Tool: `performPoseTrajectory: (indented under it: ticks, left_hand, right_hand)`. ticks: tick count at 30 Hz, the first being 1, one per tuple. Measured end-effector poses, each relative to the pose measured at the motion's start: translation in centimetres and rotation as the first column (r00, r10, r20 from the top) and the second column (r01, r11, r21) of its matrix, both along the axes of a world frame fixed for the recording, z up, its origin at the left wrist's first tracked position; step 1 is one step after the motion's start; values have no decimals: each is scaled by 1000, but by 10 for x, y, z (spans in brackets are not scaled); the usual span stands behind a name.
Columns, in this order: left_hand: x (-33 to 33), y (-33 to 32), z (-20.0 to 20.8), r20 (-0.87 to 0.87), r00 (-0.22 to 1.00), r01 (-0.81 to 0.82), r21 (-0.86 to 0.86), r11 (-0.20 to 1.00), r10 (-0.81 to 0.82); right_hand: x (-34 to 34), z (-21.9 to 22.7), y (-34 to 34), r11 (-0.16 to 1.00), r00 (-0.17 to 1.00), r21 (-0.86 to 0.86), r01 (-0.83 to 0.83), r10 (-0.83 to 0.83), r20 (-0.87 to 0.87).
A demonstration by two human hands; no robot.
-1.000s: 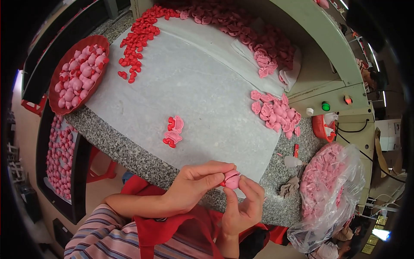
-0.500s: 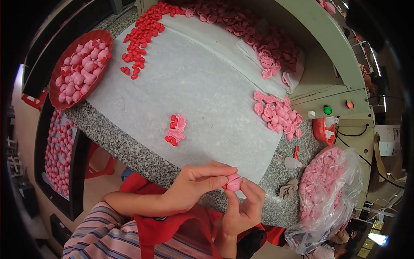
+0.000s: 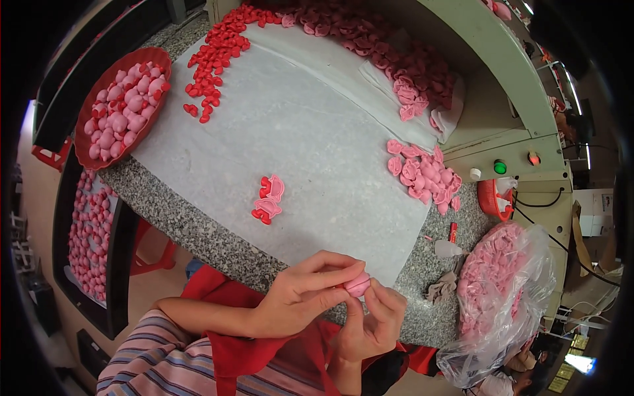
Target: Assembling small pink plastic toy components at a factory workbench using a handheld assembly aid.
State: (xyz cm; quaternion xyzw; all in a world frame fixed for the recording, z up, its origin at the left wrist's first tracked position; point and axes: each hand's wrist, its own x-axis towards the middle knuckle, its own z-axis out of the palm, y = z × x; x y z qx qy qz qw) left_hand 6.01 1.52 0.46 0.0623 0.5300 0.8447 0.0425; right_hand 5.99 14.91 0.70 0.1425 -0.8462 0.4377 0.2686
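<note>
Between my hands is a small rounded pink plastic toy piece (image 3: pixel 357 286) with a dark seam line along it. The thumb and fingers of my left hand (image 3: pixel 310 284) pinch it from the left, and my right hand (image 3: pixel 375 321) grips its right side. Fingers cover part of the piece, and no red shows clearly on it. Farther out on the white sheet (image 3: pixel 317 152) lie two hollow pink half-shells (image 3: pixel 274 191), each with a red heart-like part (image 3: pixel 265 187) against it.
Red parts (image 3: pixel 211 63) lie at the far left, pink shells (image 3: pixel 422 175) in a heap at right. A red bowl (image 3: pixel 86 155) of pink pieces stands on the left edge. On the right are a clear bag (image 3: pixel 495 290) of pink parts, a small bottle (image 3: pixel 448 249) and a grey machine housing (image 3: pixel 548 112).
The pink toy piece has turned slightly in my fingers, and the red bit seen at its left is now mostly covered. My left fingers have shifted a little; both hands keep hold.
</note>
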Motion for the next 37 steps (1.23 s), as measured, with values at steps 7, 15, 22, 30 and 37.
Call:
performPoseTrajectory:
  ticks: [7,15,22,30,37]
  left_hand:
    - [3,3,-2,-78,997,-3,-17,1000,2]
    - [6,5,-8,-45,999,-22,52,998,24]
    - [6,5,-8,-25,999,-46,76,996,48]
    - [6,4,-10,-35,998,-50,65,997,52]
    - [6,5,-11,-25,999,-44,86,995,47]
  right_hand:
    - [6,8,1,997,1000,81,7,-5,-27]
    - [9,8,-3,996,999,92,14,-10,-43]
    - [9,8,-5,995,998,97,25,-20,-52]
    - [9,7,-5,994,998,113,12,-4,-70]
    - [8,9,-6,992,996,123,14,-3,-89]
